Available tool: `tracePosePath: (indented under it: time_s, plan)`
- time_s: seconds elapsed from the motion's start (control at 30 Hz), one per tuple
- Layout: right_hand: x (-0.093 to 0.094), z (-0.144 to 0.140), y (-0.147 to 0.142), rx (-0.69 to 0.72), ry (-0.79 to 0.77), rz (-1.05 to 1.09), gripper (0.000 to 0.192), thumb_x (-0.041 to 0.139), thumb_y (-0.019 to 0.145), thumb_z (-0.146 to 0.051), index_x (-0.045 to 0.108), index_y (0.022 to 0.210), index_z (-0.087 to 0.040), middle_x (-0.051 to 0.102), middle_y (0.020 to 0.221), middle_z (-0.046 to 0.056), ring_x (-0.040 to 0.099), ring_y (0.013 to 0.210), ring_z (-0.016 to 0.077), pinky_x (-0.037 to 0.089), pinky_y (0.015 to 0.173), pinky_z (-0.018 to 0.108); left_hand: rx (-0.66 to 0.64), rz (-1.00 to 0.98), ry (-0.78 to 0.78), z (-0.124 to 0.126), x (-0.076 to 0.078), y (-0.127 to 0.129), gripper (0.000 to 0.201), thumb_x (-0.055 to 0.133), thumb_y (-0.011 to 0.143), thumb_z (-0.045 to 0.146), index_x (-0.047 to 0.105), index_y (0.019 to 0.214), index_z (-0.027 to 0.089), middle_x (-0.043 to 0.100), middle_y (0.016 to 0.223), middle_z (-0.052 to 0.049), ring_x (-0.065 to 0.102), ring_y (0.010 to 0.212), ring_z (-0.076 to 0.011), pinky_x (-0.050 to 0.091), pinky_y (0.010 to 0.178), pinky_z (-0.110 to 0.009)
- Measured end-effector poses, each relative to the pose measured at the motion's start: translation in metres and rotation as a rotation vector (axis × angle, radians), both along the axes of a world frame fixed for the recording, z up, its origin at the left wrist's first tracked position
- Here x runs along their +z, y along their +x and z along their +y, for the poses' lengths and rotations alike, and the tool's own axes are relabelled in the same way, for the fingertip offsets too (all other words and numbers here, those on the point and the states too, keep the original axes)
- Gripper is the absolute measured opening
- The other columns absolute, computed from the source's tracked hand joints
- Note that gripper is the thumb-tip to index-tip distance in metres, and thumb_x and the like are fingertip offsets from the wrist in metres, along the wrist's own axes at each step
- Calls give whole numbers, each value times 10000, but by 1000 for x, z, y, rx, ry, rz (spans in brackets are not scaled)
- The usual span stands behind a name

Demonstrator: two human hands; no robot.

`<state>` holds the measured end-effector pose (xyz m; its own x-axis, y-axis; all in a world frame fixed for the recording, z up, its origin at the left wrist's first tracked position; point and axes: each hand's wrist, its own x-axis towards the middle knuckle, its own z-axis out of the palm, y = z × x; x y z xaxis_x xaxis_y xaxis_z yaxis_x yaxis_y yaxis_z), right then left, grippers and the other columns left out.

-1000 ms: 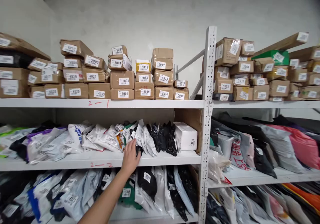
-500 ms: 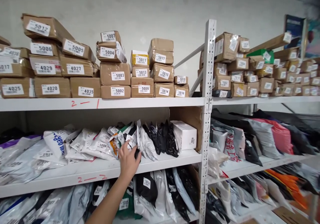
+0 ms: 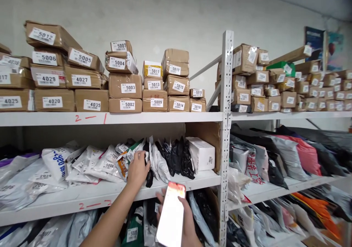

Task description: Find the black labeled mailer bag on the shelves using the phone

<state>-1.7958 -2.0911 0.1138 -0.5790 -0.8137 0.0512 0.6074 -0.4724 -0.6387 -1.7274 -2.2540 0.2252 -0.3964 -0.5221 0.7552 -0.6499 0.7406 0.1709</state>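
My left hand (image 3: 138,168) reaches onto the middle shelf, its fingers bent round the upper part of a slim black parcel bag (image 3: 149,179) standing among other bags. Part of that bag is covered by the fingers. Just left of it stand a green parcel bag (image 3: 134,148) and a white bag labelled 5008 (image 3: 109,165); on its right lean white bags (image 3: 159,162). Lower down, in front of the shelf edge, my right hand (image 3: 189,217) holds a smartphone (image 3: 171,215) with a bright, washed-out screen, thumb resting on its right side.
Numbered cardboard boxes (image 3: 125,86) are stacked on the top shelf. A white box (image 3: 202,155) stands at the middle shelf's right end, near a perforated white upright (image 3: 227,93). Bagged parcels fill the lower shelf, including a green one (image 3: 133,225). Another loaded rack (image 3: 277,116) continues rightward.
My right hand has come into view from below with the smartphone. My left hand has shifted slightly left and up, its fingers now curled in at the black bag. The view has tilted slightly.
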Motion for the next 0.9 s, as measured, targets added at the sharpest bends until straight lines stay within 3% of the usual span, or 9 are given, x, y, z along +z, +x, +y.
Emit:
tracePosePath:
  time_s: [0.1,0.2,0.4,0.53,0.67,0.77,0.83,0.9]
  plan:
    - [43,-44,-6,284,-203,-169,546,730,631,-388,631,1097,-121,730,1055,142,668,646,208,542,684,377,129,-118,140,-1,14,-3,391,529,863,249,565,1211,72,683,1012,-167,668,903,-299,480,785,-381]
    - [62,-77,-9,291,-252,-229,451,718,600,-336,640,1010,-165,758,844,77,686,679,248,547,676,398,79,-246,118,1,16,-8,259,436,905,238,660,971,125,688,869,-142,667,824,-293,445,826,-412]
    - [59,-88,-20,290,-239,-270,331,625,704,-311,635,988,-141,771,915,107,704,691,222,558,677,360,-67,-309,20,2,6,-3,314,383,897,125,653,1046,184,673,951,-124,639,907,-258,389,956,-401]
    - [62,-86,-23,296,-251,-271,312,599,727,-324,640,954,-114,771,935,117,710,683,213,559,703,340,-190,-236,42,-12,-2,1,298,384,939,195,640,1088,223,644,1191,-87,611,1059,-230,415,960,-338]
    - [63,-89,-25,306,-251,-263,286,595,719,-330,638,909,-121,769,947,140,707,671,225,557,696,364,-167,180,243,-25,-13,0,334,324,971,293,564,1175,181,694,1069,-98,651,988,-240,487,836,-332]
    - [62,-91,-27,313,-256,-256,284,611,705,-334,638,896,-126,766,953,146,701,663,222,553,692,363,-118,468,352,-25,-10,1,302,416,925,298,513,1178,166,690,1095,-111,663,978,-238,503,807,-323]
    - [62,-92,-28,317,-261,-255,287,623,696,-336,639,889,-125,764,948,143,701,667,214,551,703,350,-60,354,382,-20,-2,3,347,504,866,300,504,1183,159,702,1063,-124,673,955,-262,506,786,-341]
    - [61,-93,-27,320,-263,-261,290,625,688,-339,640,882,-123,763,932,135,700,668,208,551,708,340,-3,94,389,-11,8,4,326,519,847,329,564,1113,144,715,993,-158,680,924,-314,505,774,-390]
